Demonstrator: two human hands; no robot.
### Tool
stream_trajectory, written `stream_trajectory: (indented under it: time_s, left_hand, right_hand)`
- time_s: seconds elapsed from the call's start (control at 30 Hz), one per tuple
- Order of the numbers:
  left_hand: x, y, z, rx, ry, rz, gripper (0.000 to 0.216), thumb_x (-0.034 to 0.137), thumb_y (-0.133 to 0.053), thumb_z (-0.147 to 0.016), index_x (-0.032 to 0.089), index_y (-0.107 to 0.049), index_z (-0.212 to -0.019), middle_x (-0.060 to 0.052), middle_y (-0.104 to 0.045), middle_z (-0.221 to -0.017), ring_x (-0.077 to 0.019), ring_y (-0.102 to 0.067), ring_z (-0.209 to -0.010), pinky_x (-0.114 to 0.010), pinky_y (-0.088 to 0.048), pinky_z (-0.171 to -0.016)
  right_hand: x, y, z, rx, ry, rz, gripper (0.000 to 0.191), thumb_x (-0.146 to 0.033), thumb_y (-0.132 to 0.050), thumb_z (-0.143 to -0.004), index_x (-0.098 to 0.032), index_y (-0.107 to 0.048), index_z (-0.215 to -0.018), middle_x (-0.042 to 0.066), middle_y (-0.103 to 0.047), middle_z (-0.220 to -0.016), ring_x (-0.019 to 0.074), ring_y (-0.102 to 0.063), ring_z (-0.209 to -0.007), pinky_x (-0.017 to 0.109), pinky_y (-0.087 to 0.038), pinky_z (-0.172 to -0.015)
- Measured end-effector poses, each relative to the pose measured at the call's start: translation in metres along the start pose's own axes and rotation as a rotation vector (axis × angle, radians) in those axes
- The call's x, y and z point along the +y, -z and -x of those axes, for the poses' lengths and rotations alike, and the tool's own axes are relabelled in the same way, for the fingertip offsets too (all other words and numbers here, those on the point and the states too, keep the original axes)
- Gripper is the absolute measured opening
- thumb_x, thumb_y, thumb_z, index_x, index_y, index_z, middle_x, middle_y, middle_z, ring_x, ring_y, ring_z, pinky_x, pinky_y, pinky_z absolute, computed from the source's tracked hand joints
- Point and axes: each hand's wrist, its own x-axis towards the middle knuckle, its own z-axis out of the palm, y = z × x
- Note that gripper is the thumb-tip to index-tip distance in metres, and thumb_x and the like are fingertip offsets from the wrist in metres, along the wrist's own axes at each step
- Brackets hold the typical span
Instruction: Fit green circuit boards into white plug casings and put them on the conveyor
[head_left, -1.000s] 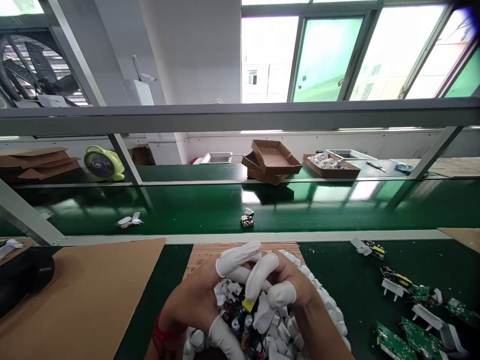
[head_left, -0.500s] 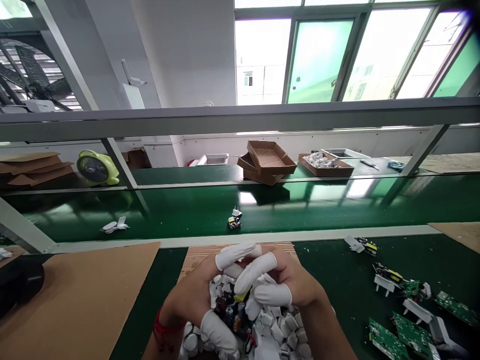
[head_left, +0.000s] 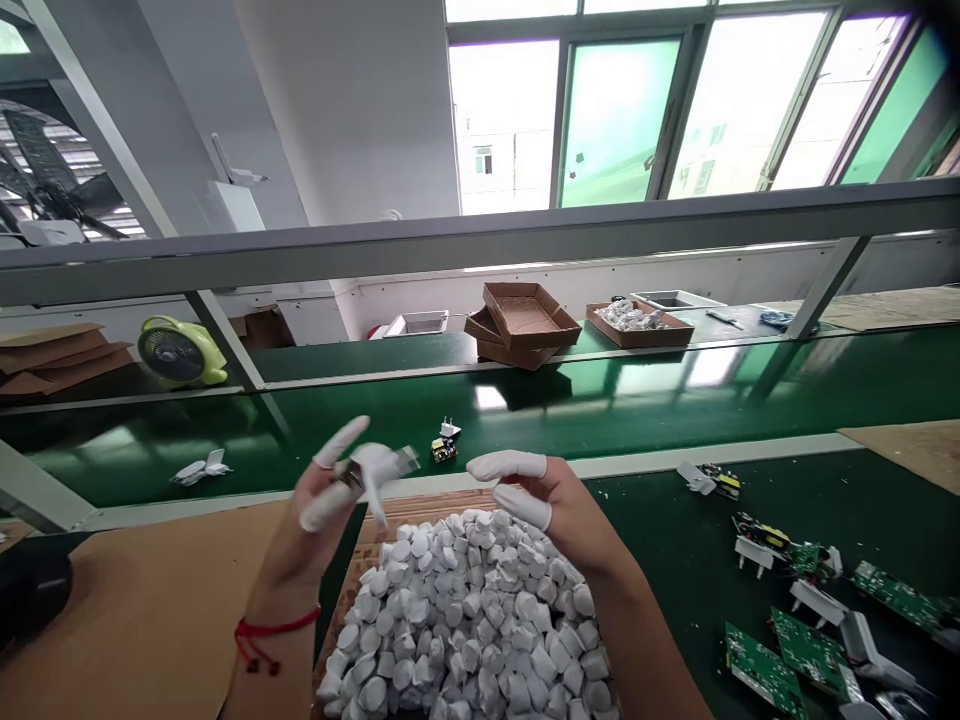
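A blurred white part was clamped in the left hand, near the far left edge of a heap of white pieces. The right hand's grip was parted, nothing visibly held. If pinched loosely, the part might be dropped.

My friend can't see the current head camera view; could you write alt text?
A person's left hand holds a blurred white part; the right hand looks empty. Below them lies a heap of small white pieces, with green circuit boards to the right.
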Motion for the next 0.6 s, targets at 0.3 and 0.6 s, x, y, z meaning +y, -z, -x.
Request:
stream_trajectory:
  time_s: [0.3,0.6]
  left_hand:
    - [-0.050,0.090,-0.039,0.799,0.327,0.324,0.020,0.017,-0.039,-0.091,0.016,-0.059,-0.090,-0.005,-0.060,-0.080,-0.0159,-0.059,-0.067,-0.026,-0.048,-0.057]
    - [-0.030,0.083,-0.025,0.617,0.048,0.305,0.032,0.033,-0.033,-0.093,0.025,-0.063,-0.104,-0.003,-0.059,-0.126,-0.0235,-0.047,-0.125,-0.046,-0.026,-0.113]
  right_hand:
    - [-0.001,0.009,0.000,0.114,-0.004,-0.080,0.016,-0.029,-0.066,-0.079,-0.024,-0.076,-0.090,0.005,-0.074,-0.089,0.0203,-0.066,-0.089,0.033,-0.051,-0.083]
    - [0.006,-0.005,-0.003,-0.012,-0.074,-0.012,0.016,-0.026,-0.064,-0.080,-0.022,-0.075,-0.090,0.006,-0.073,-0.092,0.0206,-0.064,-0.087,0.035,-0.050,-0.080]
